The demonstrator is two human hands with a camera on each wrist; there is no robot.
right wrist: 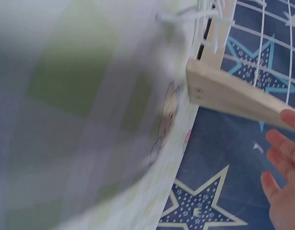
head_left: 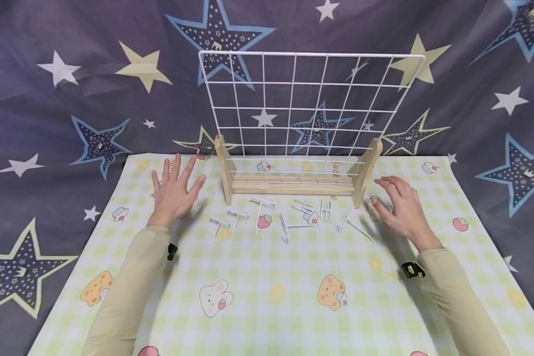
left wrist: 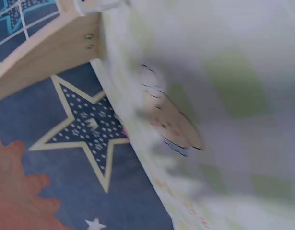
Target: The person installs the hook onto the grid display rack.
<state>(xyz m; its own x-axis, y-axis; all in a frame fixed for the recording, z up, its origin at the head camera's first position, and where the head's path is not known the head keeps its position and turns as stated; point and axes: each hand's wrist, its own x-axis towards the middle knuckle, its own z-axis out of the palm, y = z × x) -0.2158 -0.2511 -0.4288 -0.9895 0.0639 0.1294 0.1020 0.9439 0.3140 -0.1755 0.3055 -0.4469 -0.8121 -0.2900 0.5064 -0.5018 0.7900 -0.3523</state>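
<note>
A white wire grid panel (head_left: pixel 276 108) stands upright in a wooden stand (head_left: pixel 293 188) at the back of the table. Several white wire hooks (head_left: pixel 284 228) lie scattered in front of it. Left of the stand is my left hand (head_left: pixel 171 195), fingers spread and straight, holding nothing. My right hand (head_left: pixel 402 210) hovers just right of the stand, its fingers slightly bent and nothing in them. In the right wrist view, the fingers of the right hand (right wrist: pixel 285 191) show near the stand's wooden side post (right wrist: pixel 233 93). The left wrist view catches the left hand (left wrist: pixel 22 191) at its edge.
A checked tablecloth (head_left: pixel 276 267) with cartoon prints covers the table. Behind and at the sides hangs a dark cloth (head_left: pixel 129 29) with star patterns. Dark wrist devices (head_left: pixel 413 270) sit at both sleeves.
</note>
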